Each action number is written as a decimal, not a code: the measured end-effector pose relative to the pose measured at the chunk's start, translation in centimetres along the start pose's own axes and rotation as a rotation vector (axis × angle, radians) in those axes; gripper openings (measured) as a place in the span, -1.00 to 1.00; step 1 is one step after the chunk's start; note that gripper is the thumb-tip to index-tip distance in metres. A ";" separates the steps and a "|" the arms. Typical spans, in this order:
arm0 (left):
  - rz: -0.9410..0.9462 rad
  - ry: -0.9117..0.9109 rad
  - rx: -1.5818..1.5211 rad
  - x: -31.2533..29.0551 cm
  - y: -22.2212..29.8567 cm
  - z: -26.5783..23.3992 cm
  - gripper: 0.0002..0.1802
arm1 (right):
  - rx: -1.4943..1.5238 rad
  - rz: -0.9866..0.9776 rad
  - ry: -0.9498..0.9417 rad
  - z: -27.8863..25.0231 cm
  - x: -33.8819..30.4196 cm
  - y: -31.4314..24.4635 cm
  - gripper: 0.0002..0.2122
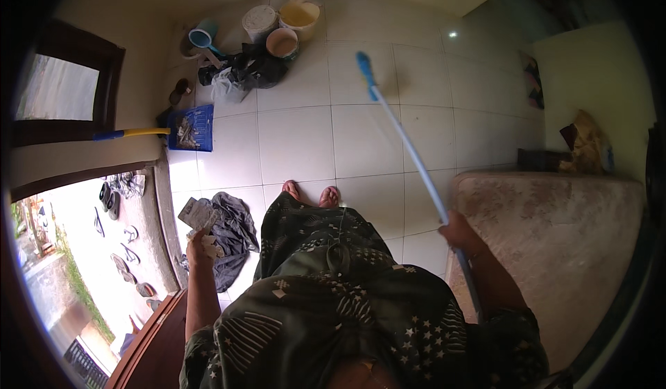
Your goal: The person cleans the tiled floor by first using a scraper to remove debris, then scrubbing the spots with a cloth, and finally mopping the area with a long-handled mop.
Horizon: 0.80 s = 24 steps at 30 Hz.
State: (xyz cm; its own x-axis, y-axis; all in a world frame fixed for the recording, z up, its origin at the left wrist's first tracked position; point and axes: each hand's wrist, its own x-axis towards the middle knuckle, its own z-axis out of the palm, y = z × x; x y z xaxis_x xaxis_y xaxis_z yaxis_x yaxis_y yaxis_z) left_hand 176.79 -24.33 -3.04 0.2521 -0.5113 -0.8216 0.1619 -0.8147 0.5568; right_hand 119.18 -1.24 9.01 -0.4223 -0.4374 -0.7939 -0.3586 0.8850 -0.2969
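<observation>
My right hand (458, 230) is closed around the long pale blue handle of a broom. The handle slants up and left across the floor to the blue broom head (364, 68), which looks slightly blurred against the white tiles. At the left, my left hand (199, 245) grips crumpled greyish-white paper (199, 214); the fingers are partly covered by it. Below that hand, a dark grey cloth (236, 233) lies bunched on the floor. Farther off, a blue dustpan (201, 127) with a yellow handle has grey litter in it.
Buckets (261, 21), black and clear plastic bags (263, 70) and a blue dipper (201, 37) stand along the far left wall. A stained mattress (548, 250) takes up the right side. Several shoes (128, 254) lie beyond the open doorway at the left. A brown bag (588, 142) sits behind the mattress.
</observation>
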 end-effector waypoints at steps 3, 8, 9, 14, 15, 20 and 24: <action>-0.003 0.003 -0.040 1.8 -1.3 -2.5 -0.75 | -0.251 0.071 0.212 -4.6 6.6 5.5 -0.72; -0.002 0.107 -0.030 0.6 -0.3 -5.4 -0.76 | -0.188 0.269 0.120 -4.5 9.8 2.4 -0.72; 0.001 0.083 -0.041 1.2 -0.1 -6.2 -0.76 | -0.195 0.250 0.124 -3.5 9.9 2.9 -0.73; -0.063 0.041 -0.094 4.2 1.9 -9.6 -0.78 | -0.269 0.105 -0.170 6.5 1.8 -3.8 -0.79; -0.048 0.053 -0.079 4.7 2.5 -9.7 -0.79 | -0.173 0.114 -0.184 7.2 -0.1 -6.2 -0.78; -0.007 -0.043 -0.016 8.1 7.7 -12.1 -0.79 | 0.055 0.262 -0.096 9.1 -6.0 -13.8 -0.74; 0.016 -0.098 -0.033 10.7 12.3 -15.4 -0.80 | -0.096 0.355 0.044 9.5 -2.4 -11.1 -0.84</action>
State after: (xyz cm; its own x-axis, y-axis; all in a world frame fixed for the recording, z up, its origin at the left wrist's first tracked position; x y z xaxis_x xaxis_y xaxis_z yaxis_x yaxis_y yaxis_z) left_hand 196.12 -35.61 -3.05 0.1609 -0.5495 -0.8198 0.1905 -0.7978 0.5721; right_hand 132.11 -8.50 9.21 -0.5689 -0.1142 -0.8144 -0.2588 0.9649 0.0455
